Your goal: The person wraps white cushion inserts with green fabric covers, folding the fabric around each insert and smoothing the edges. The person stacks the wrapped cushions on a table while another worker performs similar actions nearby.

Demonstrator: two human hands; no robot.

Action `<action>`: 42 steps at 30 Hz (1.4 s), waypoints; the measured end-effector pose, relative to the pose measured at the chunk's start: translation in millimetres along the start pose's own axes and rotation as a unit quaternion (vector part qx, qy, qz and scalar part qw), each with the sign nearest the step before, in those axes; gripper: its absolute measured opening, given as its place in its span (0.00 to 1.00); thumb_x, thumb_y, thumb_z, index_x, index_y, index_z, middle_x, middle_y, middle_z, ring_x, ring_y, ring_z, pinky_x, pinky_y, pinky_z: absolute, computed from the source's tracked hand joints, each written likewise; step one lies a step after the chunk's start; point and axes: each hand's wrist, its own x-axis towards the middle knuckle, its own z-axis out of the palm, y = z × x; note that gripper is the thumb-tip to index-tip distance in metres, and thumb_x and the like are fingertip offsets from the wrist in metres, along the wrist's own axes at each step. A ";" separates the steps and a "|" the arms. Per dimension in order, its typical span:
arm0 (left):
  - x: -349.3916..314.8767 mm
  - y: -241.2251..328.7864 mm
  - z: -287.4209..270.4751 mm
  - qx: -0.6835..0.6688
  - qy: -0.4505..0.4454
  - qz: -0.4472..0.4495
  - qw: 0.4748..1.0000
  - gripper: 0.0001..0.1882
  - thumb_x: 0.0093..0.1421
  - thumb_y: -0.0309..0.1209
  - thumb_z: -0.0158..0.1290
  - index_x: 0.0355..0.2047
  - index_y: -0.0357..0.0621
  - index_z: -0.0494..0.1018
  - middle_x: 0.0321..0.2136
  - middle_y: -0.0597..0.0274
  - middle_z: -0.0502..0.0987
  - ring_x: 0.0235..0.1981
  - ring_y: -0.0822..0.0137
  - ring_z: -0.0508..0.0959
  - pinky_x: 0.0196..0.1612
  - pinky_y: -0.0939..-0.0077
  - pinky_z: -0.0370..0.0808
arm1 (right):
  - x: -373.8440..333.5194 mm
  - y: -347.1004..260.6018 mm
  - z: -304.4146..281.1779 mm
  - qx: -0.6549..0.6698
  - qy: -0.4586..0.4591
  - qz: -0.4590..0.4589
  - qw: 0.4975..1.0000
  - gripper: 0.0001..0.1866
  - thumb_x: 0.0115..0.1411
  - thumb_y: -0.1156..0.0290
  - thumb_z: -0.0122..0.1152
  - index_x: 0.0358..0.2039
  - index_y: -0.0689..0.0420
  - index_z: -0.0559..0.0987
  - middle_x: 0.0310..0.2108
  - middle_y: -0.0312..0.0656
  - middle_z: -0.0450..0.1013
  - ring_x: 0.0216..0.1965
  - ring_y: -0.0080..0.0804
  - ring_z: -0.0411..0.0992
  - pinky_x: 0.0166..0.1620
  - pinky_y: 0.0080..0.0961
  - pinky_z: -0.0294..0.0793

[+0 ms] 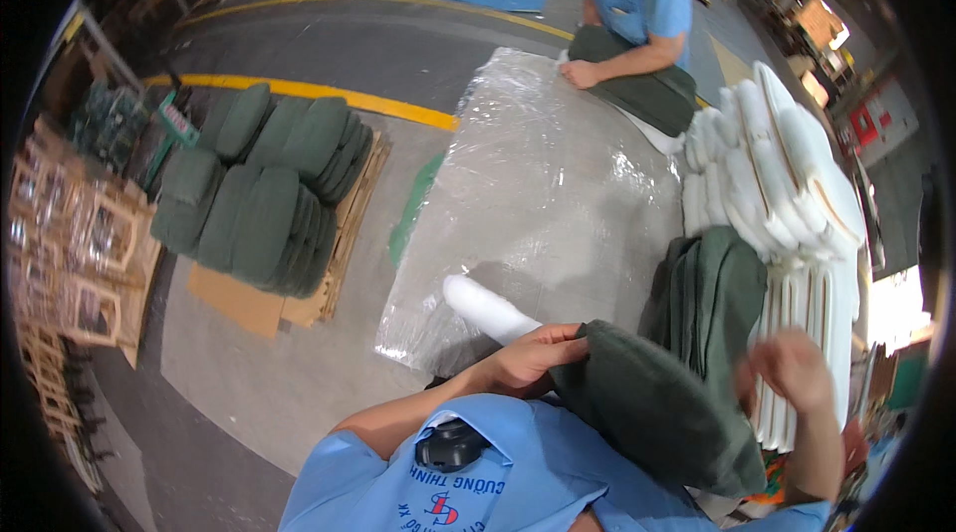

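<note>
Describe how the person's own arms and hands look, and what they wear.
Both forearms are bare, and the left hand and right hand wear no gloves. The short sleeves belong to a light blue shirt with red and dark blue lettering. The right hand is blurred, so no rings or watch can be made out.
</note>
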 end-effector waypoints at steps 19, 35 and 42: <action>-16.1 17.0 5.0 0.158 0.324 0.126 0.924 0.19 0.79 0.39 0.45 0.55 0.36 0.74 0.48 0.56 0.82 0.49 0.64 0.82 0.53 0.69 0.80 | 133.9 121.6 112.6 0.068 0.186 -0.019 0.980 0.16 0.72 0.56 0.61 0.42 0.58 0.81 0.37 0.38 0.78 0.37 0.28 0.76 0.43 0.30 0.78; -15.6 4.3 -41.5 -0.099 0.098 0.037 0.990 0.25 0.78 0.44 0.45 0.69 0.45 0.64 0.65 0.50 0.72 0.64 0.54 0.75 0.64 0.51 0.74 | 142.5 136.8 125.0 0.086 0.184 -0.064 0.977 0.15 0.69 0.59 0.63 0.42 0.59 0.82 0.37 0.40 0.79 0.38 0.26 0.76 0.43 0.30 0.77; -28.8 -1.3 -24.0 0.107 0.134 0.101 0.980 0.35 0.77 0.49 0.44 0.75 0.43 0.53 0.72 0.52 0.64 0.71 0.49 0.66 0.71 0.41 0.65 | 157.9 125.5 115.7 0.094 0.147 -0.082 0.981 0.15 0.68 0.60 0.64 0.42 0.59 0.83 0.38 0.41 0.80 0.39 0.26 0.75 0.43 0.31 0.77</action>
